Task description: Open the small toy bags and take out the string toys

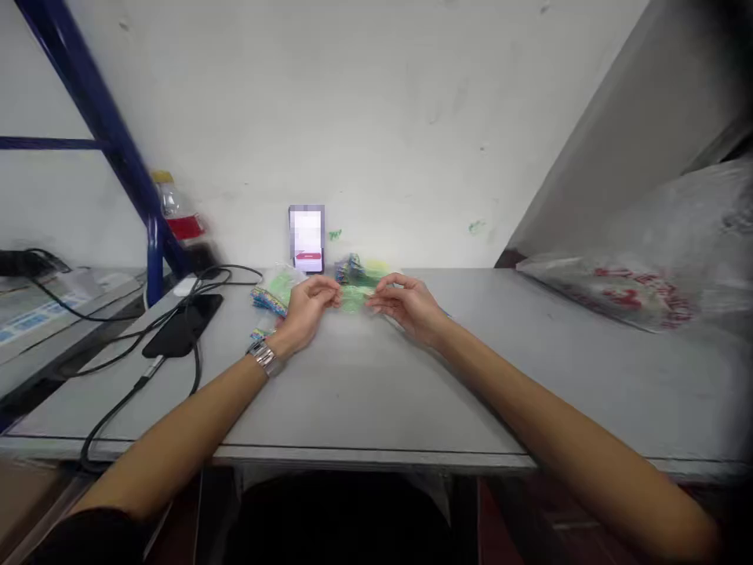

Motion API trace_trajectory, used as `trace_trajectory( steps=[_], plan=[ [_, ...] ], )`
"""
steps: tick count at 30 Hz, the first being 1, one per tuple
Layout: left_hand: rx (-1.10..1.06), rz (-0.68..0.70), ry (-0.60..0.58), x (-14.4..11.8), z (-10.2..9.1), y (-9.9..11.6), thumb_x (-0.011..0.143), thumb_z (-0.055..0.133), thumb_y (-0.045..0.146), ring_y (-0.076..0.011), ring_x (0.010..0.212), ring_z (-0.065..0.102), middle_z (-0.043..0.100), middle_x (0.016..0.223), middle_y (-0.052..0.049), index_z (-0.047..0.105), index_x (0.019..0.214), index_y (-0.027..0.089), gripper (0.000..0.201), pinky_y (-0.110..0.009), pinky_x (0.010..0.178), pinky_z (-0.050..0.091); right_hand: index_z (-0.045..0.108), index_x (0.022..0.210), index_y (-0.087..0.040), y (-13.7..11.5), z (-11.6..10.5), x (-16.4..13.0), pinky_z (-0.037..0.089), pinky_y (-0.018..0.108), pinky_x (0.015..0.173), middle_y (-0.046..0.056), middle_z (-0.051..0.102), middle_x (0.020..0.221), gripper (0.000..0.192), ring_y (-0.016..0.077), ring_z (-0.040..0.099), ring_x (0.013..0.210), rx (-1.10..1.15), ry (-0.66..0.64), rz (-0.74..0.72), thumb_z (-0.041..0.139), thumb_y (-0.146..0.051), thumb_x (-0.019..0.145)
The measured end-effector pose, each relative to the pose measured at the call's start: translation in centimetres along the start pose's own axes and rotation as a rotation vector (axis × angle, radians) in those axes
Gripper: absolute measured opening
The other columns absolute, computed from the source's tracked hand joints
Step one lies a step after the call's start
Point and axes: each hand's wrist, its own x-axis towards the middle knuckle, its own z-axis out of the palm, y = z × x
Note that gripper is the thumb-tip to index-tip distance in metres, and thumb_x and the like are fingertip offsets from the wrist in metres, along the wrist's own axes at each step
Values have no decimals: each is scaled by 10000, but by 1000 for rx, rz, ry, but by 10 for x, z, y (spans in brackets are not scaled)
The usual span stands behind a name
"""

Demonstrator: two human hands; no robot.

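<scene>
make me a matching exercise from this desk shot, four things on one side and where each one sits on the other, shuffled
Things:
1. green packet
2. phone with lit screen
3. bottle with yellow cap
4. large plastic bag

Places:
A. far right of the table
B. far left, behind the blue frame post
C. between the left hand and right hand
D. propped upright against the wall at the back of the table

Pairs: 1-C, 2-D, 3-B, 4-A
</scene>
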Motion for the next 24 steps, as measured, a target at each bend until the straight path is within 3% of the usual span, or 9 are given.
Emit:
trace_trajectory(
  steps=[14, 17, 21, 24],
  plan=[
    [-27, -92, -42, -3, -1, 8, 587, 619, 101, -104, 585, 559, 597, 636, 2, 625, 625, 132, 50, -262, 645, 441, 634, 553, -154, -8, 5, -6, 536, 291, 649, 43, 635, 605, 110, 172, 661, 635, -33, 46, -53, 560, -97, 612],
    [-12, -78, -34, -3, -1, 7, 606, 609, 146, -112, 584, 566, 601, 651, -6, 621, 608, 131, 19, -273, 639, 447, 630, 550, -155, -7, 6, -6, 532, 307, 669, 39, 635, 604, 87, 166, 647, 623, -81, 57, -85, 650, -161, 635],
    [79, -3, -57, -3, -2, 3, 657, 704, 261, -101, 587, 538, 582, 628, 5, 603, 642, 135, 163, -259, 617, 429, 617, 587, -160, -3, 6, -5, 493, 303, 635, 17, 631, 571, 210, 137, 596, 580, -203, 39, -164, 813, -236, 573],
    [155, 8, -72, -3, -3, -1, 604, 790, 261, -95, 602, 535, 580, 625, 21, 583, 698, 142, 257, -246, 624, 423, 599, 605, -166, -1, 5, -4, 464, 299, 604, 5, 634, 574, 305, 126, 571, 559, -245, 16, -203, 871, -252, 498]
  ],
)
